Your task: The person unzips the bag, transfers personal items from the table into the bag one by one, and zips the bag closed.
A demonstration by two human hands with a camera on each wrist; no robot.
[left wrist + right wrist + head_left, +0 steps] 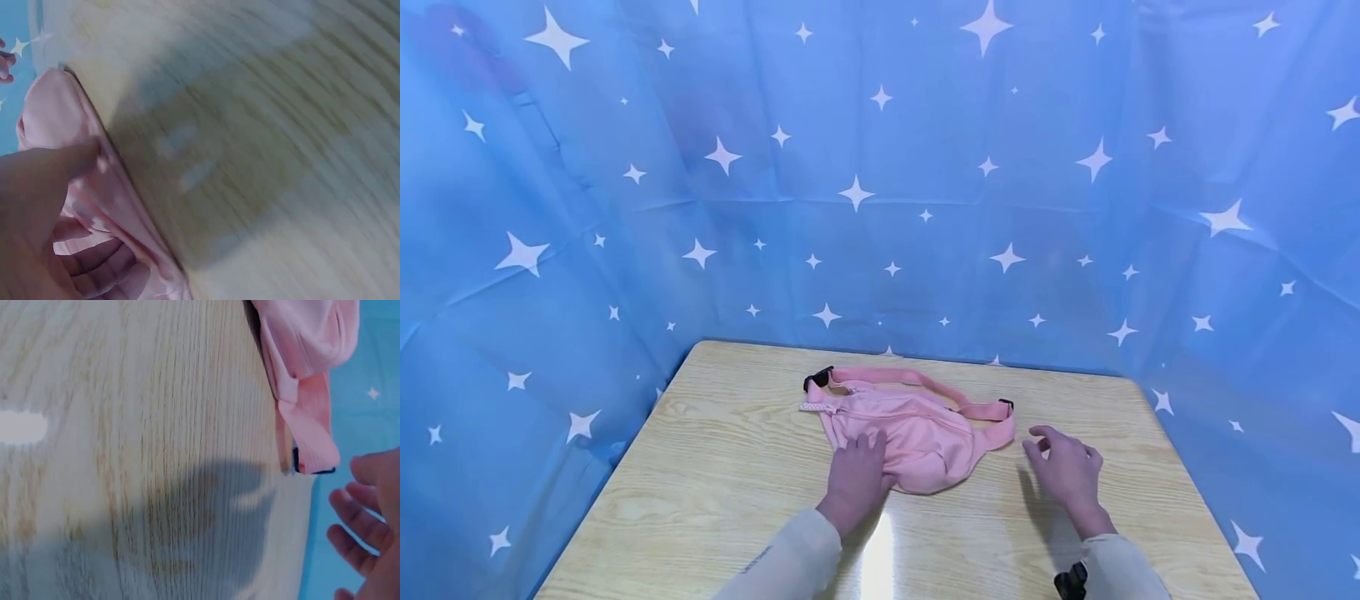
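Observation:
A pink waist bag (917,433) lies on the wooden table, its zipper running along the upper side and its strap looped behind it. My left hand (856,479) is at the bag's lower left part. In the left wrist view, the thumb presses the pink cloth (59,112) near its edge while the fingers curl into the folds, so the hand grips the fabric. Off the bag's right end, my right hand (1067,471) hovers over the table with loosely bent fingers and holds nothing. In the right wrist view, the strap end (315,440) is apart from the fingers.
A black buckle (818,379) sits at the strap's left end, and a black slider (1006,405) at its right. The wooden table (700,467) reaches back to a blue curtain (880,167) with white stars, which also hangs on both sides.

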